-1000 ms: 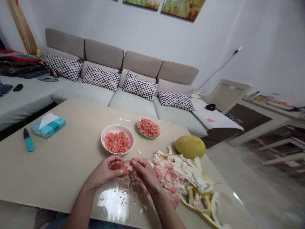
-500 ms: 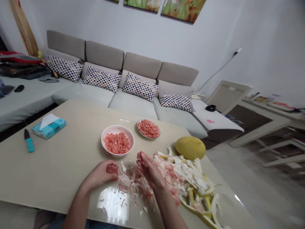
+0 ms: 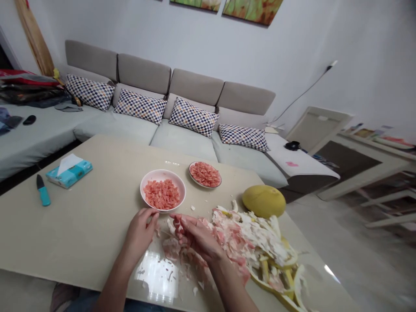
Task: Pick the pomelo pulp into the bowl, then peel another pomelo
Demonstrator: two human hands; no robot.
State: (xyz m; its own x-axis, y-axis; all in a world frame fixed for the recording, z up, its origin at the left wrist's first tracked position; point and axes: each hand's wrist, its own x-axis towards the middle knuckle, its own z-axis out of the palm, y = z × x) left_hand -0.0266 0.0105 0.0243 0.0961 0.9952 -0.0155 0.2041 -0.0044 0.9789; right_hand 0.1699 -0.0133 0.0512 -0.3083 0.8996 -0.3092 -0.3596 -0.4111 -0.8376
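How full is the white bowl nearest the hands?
Partly full: pink fruit pieces cover the white bowl's bottom, with bare inner wall showing above them.

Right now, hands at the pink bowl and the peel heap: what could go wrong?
1. The left hand is close to the near rim of the pink bowl; a nudge could tip out the fruit pieces.
2. The peel heap reaches toward the table's right edge; scraps may slide off.
3. The whole pomelo sits loose beside the heap and could roll.
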